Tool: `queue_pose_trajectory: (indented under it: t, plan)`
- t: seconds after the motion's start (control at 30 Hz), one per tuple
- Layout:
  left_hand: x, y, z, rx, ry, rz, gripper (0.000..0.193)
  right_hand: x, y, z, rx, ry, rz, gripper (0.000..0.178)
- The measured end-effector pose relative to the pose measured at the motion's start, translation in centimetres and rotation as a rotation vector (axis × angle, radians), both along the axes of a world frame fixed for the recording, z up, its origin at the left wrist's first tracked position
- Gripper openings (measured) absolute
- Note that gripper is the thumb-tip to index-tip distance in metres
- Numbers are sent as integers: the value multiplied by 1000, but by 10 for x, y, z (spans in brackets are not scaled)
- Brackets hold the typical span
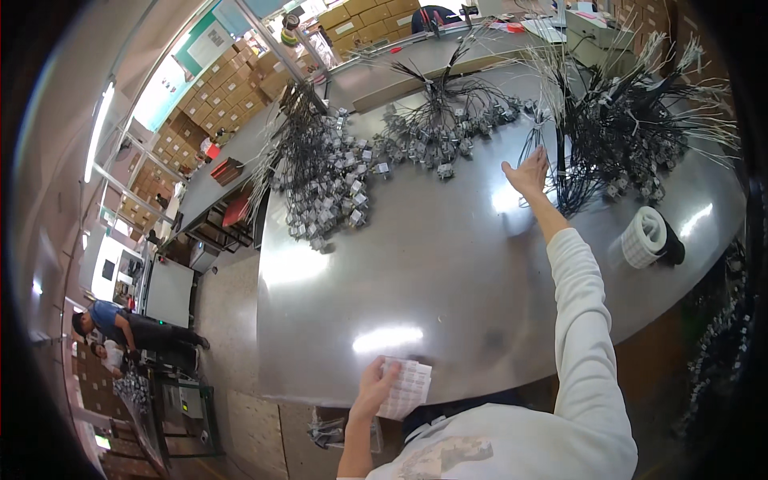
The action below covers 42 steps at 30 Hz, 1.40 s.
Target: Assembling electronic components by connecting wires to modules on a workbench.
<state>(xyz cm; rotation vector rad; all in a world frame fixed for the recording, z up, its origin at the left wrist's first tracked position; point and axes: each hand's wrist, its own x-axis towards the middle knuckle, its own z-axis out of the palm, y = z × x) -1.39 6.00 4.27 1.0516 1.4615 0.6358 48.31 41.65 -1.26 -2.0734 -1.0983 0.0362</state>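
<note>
My left hand [374,390] is closed on a white label sheet [410,390] printed in small rows, held at the table's near edge. My right hand [530,173] reaches far out over the metal table, fingers stretched and thumb apart, with nothing seen in it. Just right of it stands a bundle of black cables [570,172]; whether the fingertips touch any strand I cannot tell. A larger heap of black cables [632,132] with pale wire ends spreads beyond. On the right side of the table sits a roll of white labels [644,238] beside a black object.
Two more cable piles with grey connectors lie at the far left [324,180] and far middle [440,132]. A beige machine [600,38] stands at the back right. Stacked cartons [220,92] line the walls. People [108,316] stand at the lower left, away from the table.
</note>
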Motion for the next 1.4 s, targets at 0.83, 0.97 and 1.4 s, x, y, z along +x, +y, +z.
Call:
queue_pose_trajectory:
  t: [0.83, 0.97, 1.4]
  plan:
    - [42, 64, 0, -62, 35, -131, 30, -3, 10, -43, -227, 78, 166, 67]
    - [37, 56, -3, -30, 35, -132, 30, 6, -13, -36, -198, 102, 221, 52]
    - [40, 42, 34, 58, 119, -226, 31, 32, -122, 218, 370, 1077, 342, 18]
